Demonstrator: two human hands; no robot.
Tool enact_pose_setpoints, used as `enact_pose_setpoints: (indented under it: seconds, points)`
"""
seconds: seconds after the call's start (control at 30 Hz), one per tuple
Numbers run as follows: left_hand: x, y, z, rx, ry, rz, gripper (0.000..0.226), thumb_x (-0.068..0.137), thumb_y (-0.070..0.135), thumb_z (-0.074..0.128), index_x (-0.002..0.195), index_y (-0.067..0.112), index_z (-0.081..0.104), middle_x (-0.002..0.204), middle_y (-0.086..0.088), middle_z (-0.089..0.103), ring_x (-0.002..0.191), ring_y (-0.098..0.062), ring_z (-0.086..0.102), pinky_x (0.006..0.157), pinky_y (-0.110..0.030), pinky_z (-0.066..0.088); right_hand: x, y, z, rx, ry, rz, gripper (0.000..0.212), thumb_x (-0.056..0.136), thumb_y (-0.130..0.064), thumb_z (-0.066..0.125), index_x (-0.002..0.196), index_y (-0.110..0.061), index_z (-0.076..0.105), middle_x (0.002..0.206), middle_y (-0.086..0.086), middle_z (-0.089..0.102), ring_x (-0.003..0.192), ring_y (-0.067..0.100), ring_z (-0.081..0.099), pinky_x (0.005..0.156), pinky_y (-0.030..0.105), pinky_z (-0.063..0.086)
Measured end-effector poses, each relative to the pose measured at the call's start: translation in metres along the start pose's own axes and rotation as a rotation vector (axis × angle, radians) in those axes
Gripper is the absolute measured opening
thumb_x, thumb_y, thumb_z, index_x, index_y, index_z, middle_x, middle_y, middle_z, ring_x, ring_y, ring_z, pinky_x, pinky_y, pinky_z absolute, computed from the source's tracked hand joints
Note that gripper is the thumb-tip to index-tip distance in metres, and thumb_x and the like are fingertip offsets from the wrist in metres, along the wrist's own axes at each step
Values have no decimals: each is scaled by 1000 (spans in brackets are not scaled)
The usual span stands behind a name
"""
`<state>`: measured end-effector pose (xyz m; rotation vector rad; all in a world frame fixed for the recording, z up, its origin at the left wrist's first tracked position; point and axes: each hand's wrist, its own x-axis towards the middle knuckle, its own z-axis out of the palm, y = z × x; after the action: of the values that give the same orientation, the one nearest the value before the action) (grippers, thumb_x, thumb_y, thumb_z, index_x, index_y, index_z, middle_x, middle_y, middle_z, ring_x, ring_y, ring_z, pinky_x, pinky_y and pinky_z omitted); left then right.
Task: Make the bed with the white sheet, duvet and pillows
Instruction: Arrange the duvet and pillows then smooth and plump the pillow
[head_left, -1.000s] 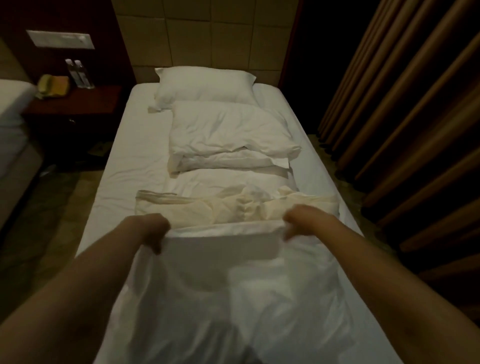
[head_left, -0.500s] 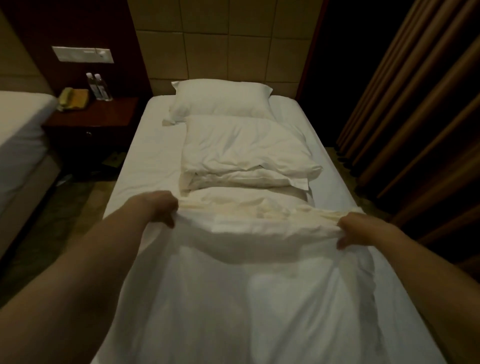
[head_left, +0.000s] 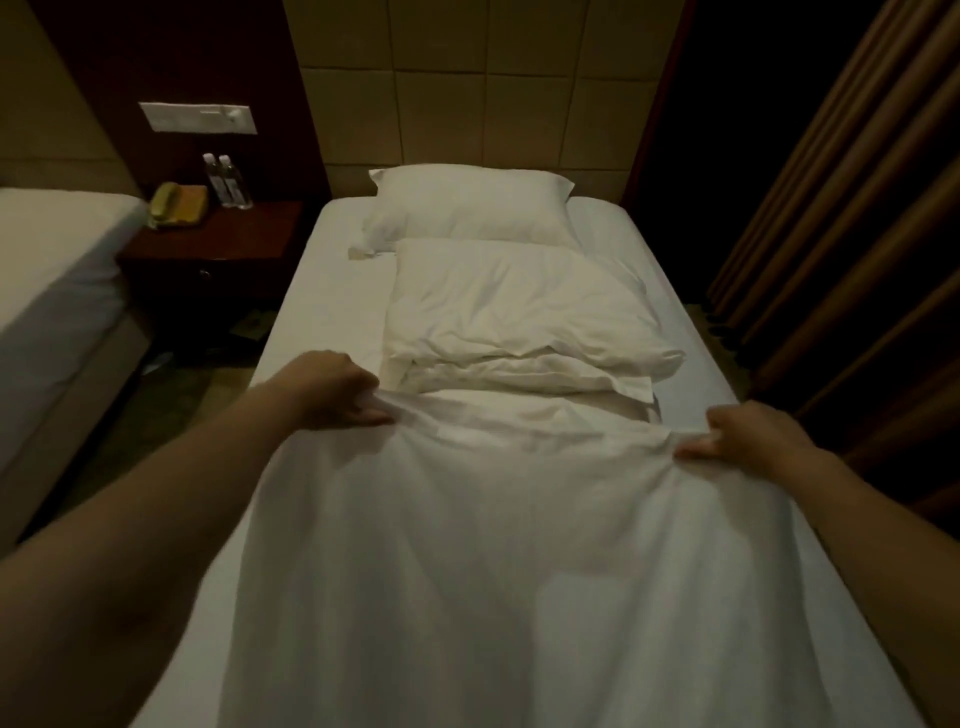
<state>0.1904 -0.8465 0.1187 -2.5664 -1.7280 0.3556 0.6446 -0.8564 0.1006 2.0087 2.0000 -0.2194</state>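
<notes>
Left hand (head_left: 332, 387) is gripping the duvet's (head_left: 493, 545) top edge near the bed's (head_left: 332, 291) left side. Duvet is lying spread down the bed, just below 2 pillows (head_left: 514, 306) stacked toward the headboard. Right hand (head_left: 748, 434) is pinching the duvet's right top corner.

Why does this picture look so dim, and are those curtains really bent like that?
Head view: the room is dimly lit, with the pillows and white duvet brightest and the corner beside the curtains nearly black. The wide-angle lens bows the curtains and stretches both forearms at the edges. The left hand and right hand look soft, the picture grainy.
</notes>
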Motion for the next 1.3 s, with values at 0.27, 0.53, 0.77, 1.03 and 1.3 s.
enact_pose_setpoints:
  seconds: [0.27,0.53,0.77,1.03,1.3]
  points:
    - [29,-6,10,-63,590,-182,46,74,48,74,65,5,62,61,-16,66,54,-33,65,52,-25,35,38,-3,-11,341,555,226,52,82,-65,52,72,-15,42,79,16,62,75,31,60,59,31,33]
    - [33,20,98,-54,-31,-409,56,84,65,48,111,17,54,115,-1,63,109,-19,59,86,-27,45,54,-35,76,-70,112,78,59,91,-65,36,125,-18,47,120,1,63,108,19,61,83,28,43]
    - [51,29,112,-107,-40,-447,47,88,58,49,105,15,56,109,-4,65,104,-22,61,81,-28,45,69,-24,87,-98,100,63,60,90,-67,32,122,-18,48,118,0,64,105,16,62,82,26,44]
    - [65,4,98,23,-201,-171,57,84,71,43,113,23,56,112,0,63,103,-18,60,81,-27,43,88,6,88,-111,71,75,51,91,-67,29,103,-22,47,99,-1,64,90,16,63,70,28,42]
    - [69,-27,82,82,-474,-54,65,68,75,59,98,18,68,87,1,61,76,-15,52,71,-26,41,99,5,99,-166,131,-45,45,89,-70,28,95,-28,42,71,-11,43,71,9,54,55,21,33]
